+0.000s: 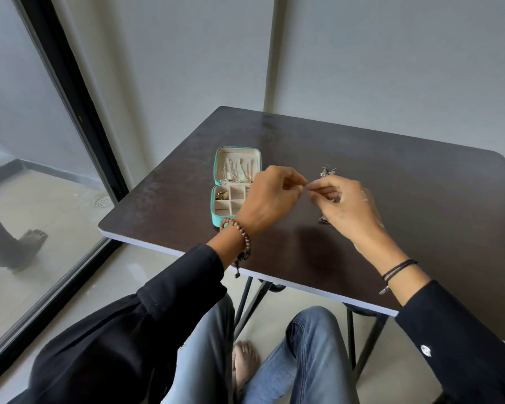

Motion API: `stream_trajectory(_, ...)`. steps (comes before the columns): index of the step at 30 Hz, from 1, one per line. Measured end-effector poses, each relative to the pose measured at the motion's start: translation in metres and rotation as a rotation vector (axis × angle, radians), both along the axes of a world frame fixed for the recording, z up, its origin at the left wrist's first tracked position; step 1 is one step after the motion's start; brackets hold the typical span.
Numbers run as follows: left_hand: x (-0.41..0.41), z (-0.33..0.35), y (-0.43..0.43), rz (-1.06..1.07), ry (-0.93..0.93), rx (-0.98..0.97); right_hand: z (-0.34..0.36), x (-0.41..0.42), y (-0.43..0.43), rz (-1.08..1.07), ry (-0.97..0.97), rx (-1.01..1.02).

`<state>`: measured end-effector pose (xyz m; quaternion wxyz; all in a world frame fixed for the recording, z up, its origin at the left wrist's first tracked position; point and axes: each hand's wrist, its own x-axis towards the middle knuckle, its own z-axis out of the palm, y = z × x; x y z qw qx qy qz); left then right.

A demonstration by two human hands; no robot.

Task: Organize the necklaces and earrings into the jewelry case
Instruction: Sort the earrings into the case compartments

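Observation:
A small teal jewelry case [216, 218] lies open on the dark table [376, 170], near its left front. Silver chains hang in its lid [237, 170]; a gold piece [222, 195] sits in a back-left compartment. My left hand [271, 199] hovers just right of the case, its fingertips pinching something very thin. My right hand [344, 205] faces it, fingertips pinching the same fine piece, with more silver jewelry curled in its palm. A small heap of silver jewelry [328, 171] lies on the table just behind my right hand.
A glass door with a black frame [70, 91] stands to the left. Another person's bare foot [32, 237] shows behind the glass. The table's folding legs [254, 298] and my knees are below the front edge. Grey walls close the back.

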<state>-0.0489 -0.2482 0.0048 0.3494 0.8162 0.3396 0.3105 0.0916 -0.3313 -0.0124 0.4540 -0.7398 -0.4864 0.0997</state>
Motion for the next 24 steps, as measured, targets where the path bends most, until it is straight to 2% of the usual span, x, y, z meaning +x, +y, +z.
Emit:
stream_trajectory(4,0.032,-0.013,-0.015,-0.054,0.092,-0.020,-0.008,0.026,-0.021,-0.075,-0.034,-0.110)
stream_trajectory(9,0.061,-0.036,-0.022,-0.001,0.168,-0.027,-0.012,0.035,-0.031,-0.053,-0.150,-0.225)
stream_trajectory(18,0.070,-0.038,-0.017,0.005,0.289,0.054,-0.011,0.034,-0.029,-0.053,-0.316,-0.343)
stream_trajectory(24,0.068,-0.035,-0.025,0.020,0.331,0.115,-0.010,0.026,-0.027,-0.075,-0.535,-0.462)
